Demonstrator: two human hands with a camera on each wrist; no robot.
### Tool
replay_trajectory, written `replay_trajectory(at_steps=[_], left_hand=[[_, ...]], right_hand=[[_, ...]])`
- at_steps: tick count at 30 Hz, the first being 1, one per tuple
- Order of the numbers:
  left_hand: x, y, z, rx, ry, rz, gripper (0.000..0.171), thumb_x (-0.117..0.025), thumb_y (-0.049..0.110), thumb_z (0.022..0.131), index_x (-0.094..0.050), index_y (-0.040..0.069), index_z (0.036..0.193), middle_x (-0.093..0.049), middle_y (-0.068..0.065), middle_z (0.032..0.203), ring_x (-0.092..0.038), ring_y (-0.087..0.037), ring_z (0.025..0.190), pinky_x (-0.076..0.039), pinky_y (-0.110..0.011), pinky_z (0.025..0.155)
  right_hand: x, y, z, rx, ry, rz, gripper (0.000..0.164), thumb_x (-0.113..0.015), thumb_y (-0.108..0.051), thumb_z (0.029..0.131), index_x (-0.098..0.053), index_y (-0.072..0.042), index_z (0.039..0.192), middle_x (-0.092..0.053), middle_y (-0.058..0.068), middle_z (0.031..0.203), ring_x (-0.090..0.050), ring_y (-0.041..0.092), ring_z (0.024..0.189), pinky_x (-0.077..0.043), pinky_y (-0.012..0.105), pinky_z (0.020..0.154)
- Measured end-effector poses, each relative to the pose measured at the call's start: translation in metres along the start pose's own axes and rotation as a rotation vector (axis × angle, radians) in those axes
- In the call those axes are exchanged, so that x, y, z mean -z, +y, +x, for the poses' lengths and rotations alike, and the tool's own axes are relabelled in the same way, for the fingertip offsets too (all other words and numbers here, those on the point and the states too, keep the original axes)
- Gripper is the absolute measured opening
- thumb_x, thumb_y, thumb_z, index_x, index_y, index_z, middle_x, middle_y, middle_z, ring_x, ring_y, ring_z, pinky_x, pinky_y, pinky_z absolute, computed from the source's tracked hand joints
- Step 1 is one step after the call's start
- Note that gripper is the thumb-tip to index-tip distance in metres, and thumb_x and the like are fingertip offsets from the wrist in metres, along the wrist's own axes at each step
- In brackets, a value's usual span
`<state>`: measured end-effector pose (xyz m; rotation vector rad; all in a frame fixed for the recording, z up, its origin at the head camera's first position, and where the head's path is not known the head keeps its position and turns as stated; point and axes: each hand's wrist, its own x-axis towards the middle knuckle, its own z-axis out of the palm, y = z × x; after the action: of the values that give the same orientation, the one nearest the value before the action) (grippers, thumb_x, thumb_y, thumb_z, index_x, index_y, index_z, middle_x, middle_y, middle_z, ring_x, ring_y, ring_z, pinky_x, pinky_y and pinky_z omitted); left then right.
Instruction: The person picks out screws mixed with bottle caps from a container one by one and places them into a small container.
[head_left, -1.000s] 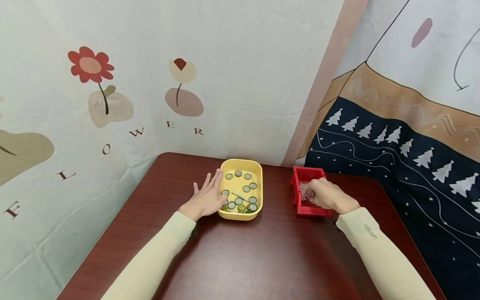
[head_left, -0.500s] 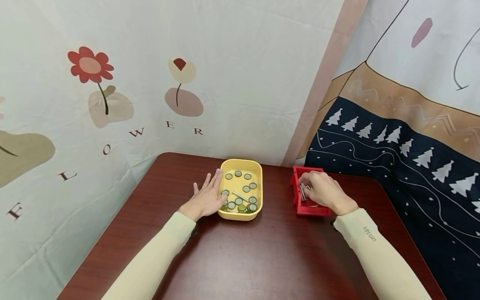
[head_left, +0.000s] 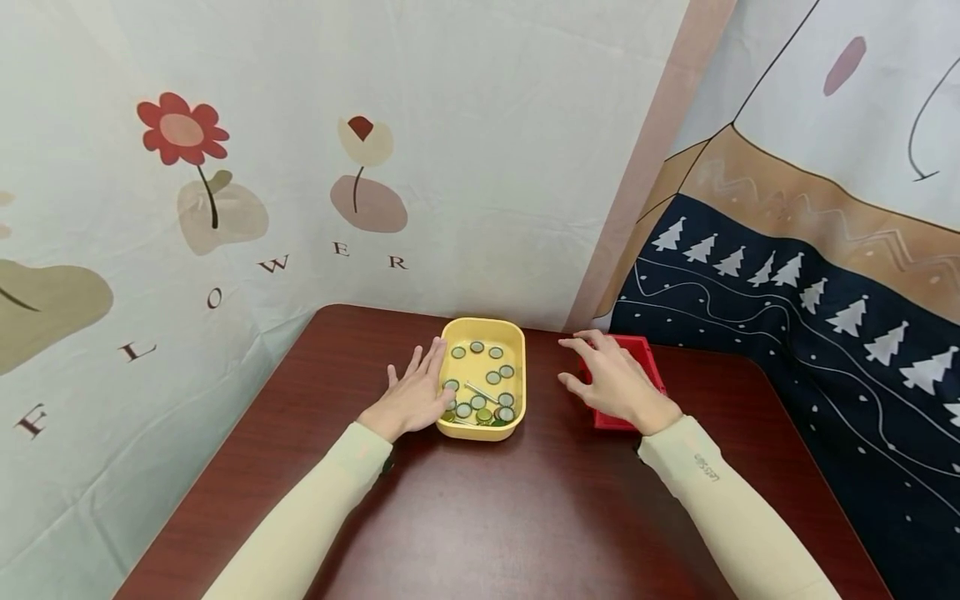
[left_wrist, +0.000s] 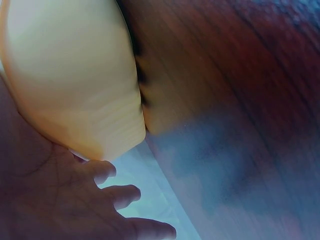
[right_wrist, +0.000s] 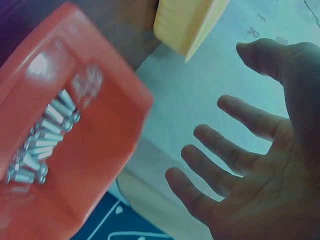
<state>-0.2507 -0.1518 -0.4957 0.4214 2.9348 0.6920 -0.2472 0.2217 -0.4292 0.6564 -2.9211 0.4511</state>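
My left hand [head_left: 408, 404] lies with straight fingers against the left side of a yellow tray [head_left: 483, 434]. Inside the tray are several bottle caps [head_left: 492, 377], most showing their pale undersides, and a thin silvery nail [head_left: 480, 392]. My right hand [head_left: 618, 383] is spread over a red bin [head_left: 649, 367], partly covering it in the head view. Nothing lies between its fingers in the right wrist view, where the bin holds a pile of short silvery metal pieces [right_wrist: 50, 135], blurred, perhaps nails. The left wrist view shows the tray's outer wall [left_wrist: 75, 75] beside the palm.
Both containers stand near the back edge of a dark reddish wooden table [head_left: 480, 517], with a gap between them. Behind it hangs a pale printed cloth [head_left: 465, 167]; a dark blue tree-patterned part [head_left: 750, 333] is at the right.
My right hand, which was reaching into the red bin with bent fingers, has risen out of it, shifted left and spread its fingers. The left hand and tray have stayed put.
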Motion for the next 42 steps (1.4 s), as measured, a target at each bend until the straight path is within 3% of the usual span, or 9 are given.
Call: replay_trajectory(at_steps=[10,20,32,37,42], left_hand=[[0.000,0.002,0.000,-0.002,0.000,0.011,0.093,-0.049,0.041,0.115,0.000,0.015,0.190,-0.003,-0.006,0.200,-0.008,-0.046,0.185,-0.007,-0.094,0.134],[-0.002,0.001,0.001,-0.004,0.000,0.011,0.092,-0.049,0.041,0.115,-0.001,0.014,0.190,-0.003,-0.007,0.199,-0.008,-0.046,0.185,-0.007,-0.095,0.134],[-0.004,0.001,0.000,0.006,-0.015,0.016,0.092,-0.048,0.042,0.116,0.000,0.015,0.190,0.000,-0.006,0.200,-0.005,-0.045,0.185,-0.006,-0.094,0.134],[-0.004,0.000,0.001,0.004,-0.018,0.023,0.092,-0.049,0.042,0.116,0.000,0.014,0.190,0.001,-0.007,0.200,-0.005,-0.046,0.185,-0.006,-0.094,0.134],[-0.002,0.000,0.002,0.002,-0.016,0.025,0.092,-0.049,0.042,0.117,0.000,0.014,0.190,0.000,-0.009,0.199,-0.005,-0.046,0.185,-0.007,-0.094,0.135]], right_hand=[[-0.019,-0.027,0.013,0.085,-0.015,-0.015,0.073,-0.084,-0.039,0.106,-0.059,-0.018,0.171,-0.050,0.022,0.180,-0.054,0.047,0.163,-0.049,0.074,0.130],[-0.029,-0.051,0.031,0.168,-0.044,-0.037,0.072,-0.086,-0.037,0.106,-0.061,-0.014,0.169,-0.055,0.023,0.176,-0.057,0.044,0.161,-0.054,0.064,0.129],[-0.039,-0.082,0.063,0.179,-0.220,-0.040,0.065,-0.087,-0.026,0.106,-0.064,-0.015,0.167,-0.064,0.021,0.161,-0.070,0.035,0.136,-0.070,0.055,0.105],[-0.040,-0.096,0.078,0.229,-0.307,-0.060,0.062,-0.087,-0.019,0.104,-0.069,-0.010,0.162,-0.072,0.022,0.151,-0.075,0.030,0.125,-0.069,0.048,0.107],[-0.044,-0.109,0.095,0.263,-0.402,-0.111,0.061,-0.086,-0.010,0.104,-0.068,-0.006,0.162,-0.074,0.018,0.157,-0.072,0.033,0.141,-0.062,0.047,0.121]])
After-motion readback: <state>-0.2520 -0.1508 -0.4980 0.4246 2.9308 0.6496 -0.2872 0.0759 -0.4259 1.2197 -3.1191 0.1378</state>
